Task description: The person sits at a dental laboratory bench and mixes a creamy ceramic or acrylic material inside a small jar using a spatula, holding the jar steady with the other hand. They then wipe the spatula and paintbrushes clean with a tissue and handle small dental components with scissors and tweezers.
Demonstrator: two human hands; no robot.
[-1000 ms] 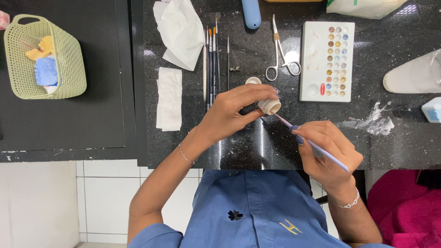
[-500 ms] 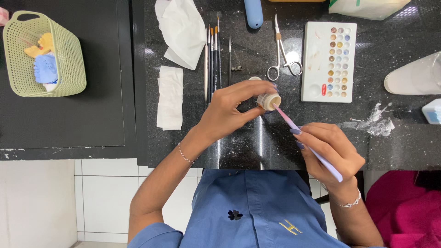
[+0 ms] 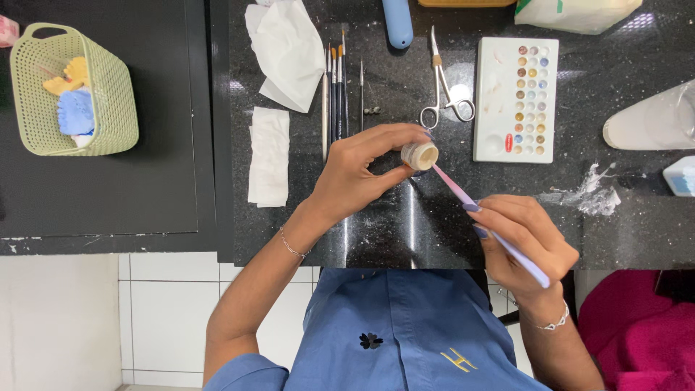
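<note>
My left hand point(image 3: 362, 174) pinches a small round cream-coloured piece point(image 3: 419, 155) between thumb and fingers, held just above the black speckled counter point(image 3: 637, 239). My right hand point(image 3: 525, 242) grips a lilac paintbrush point(image 3: 463, 194), whose tip touches the small piece. Both hands hover over the middle of the counter, in front of my blue shirt.
A white paint palette point(image 3: 517, 99) with several small colour wells lies behind my right hand, scissors point(image 3: 443, 94) beside it. Several brushes point(image 3: 335, 90) and white tissues point(image 3: 269, 156) lie behind my left hand. A green basket point(image 3: 116, 108) stands far left. White smears point(image 3: 590, 194) mark the counter's right side.
Both hands have stayed close together; the small piece has turned slightly in my left hand and the brush tip has stayed against it.
</note>
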